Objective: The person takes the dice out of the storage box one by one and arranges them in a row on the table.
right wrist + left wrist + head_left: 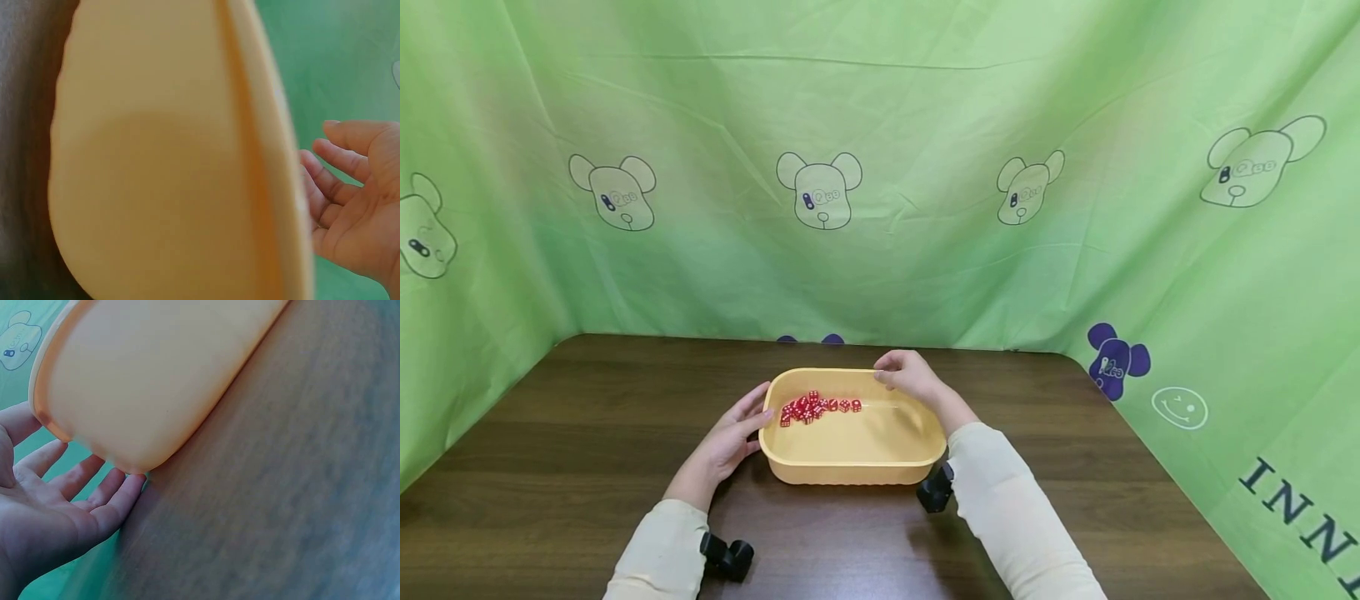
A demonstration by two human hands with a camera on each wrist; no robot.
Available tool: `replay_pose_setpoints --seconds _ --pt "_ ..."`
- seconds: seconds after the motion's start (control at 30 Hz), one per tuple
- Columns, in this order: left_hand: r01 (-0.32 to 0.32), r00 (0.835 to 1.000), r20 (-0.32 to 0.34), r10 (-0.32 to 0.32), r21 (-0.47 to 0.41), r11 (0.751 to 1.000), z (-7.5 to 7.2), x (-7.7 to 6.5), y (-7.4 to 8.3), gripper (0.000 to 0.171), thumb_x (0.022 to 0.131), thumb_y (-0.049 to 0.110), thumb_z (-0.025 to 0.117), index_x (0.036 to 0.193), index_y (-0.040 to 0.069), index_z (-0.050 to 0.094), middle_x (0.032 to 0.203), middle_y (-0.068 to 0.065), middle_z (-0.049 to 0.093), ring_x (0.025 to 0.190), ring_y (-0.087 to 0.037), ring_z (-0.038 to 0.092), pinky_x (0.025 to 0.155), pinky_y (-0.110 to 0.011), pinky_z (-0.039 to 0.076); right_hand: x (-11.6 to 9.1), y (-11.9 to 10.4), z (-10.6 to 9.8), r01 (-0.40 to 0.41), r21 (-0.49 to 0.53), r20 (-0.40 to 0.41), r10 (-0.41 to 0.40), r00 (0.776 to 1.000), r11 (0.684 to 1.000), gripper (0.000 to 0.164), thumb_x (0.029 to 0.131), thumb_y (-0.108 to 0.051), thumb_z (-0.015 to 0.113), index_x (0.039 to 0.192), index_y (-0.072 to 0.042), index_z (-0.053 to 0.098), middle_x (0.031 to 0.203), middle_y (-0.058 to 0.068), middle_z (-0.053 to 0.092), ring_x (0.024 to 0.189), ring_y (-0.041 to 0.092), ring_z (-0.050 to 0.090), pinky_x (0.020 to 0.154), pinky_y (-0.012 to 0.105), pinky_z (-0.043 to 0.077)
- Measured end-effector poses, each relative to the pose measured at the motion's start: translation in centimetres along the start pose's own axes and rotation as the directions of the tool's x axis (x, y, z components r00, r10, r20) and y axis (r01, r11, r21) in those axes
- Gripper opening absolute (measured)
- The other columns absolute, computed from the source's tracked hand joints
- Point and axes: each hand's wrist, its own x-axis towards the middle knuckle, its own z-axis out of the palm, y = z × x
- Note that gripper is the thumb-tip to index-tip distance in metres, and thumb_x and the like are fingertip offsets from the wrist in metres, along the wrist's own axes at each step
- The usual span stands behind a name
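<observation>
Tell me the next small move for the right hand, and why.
Perhaps lower the right hand toward the rightmost red die: that hand looks empty by the far rim of the yellow tub, the left hand holds its left end, and that die lies beyond the dice cluster.

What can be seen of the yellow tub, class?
The yellow tub looks like plastic: oblong, round-cornered, with a projecting rim and wavy base edge. It is open side up; whether it rests flat is unclear. Red dice lie inside, toward its left. The left grip holds its left end; the right grip is at its far rim, contact unclear.
</observation>
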Motion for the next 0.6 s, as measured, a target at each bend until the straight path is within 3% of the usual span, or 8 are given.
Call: replay_pose_setpoints --seconds 0.43,0.6 --pt "-0.001 1.0 -0.006 0.001 -0.009 1.0 0.0 0.1 -0.1 0.055 0.088 0.007 0.045 0.138 0.013 0.021 0.138 -0.018 0.018 0.117 -0.033 0.03 0.08 -0.039 0.039 0.0 0.3 2.2 -0.02 0.095 0.051 0.015 0.999 0.995 0.019 0.081 -0.001 0.055 0.095 0.011 0.055 0.08 0.011 0.056 0.076 0.036 0.053 0.07 0.042 0.043" --pt "-0.001 1.0 -0.005 0.001 -0.007 1.0 -0.1 0.1 -0.1 0.055 0.089 0.007 0.045 0.138 0.013 0.021 0.138 -0.018 0.018 0.117 -0.033 0.03 0.081 -0.039 0.039 0.1 0.7 2.7 -0.028 0.084 0.072 0.022 0.997 0.996 0.018 0.081 0.0 0.054 0.094 0.011 0.055 0.084 0.011 0.056 0.077 0.033 0.053 0.069 0.039 0.044"
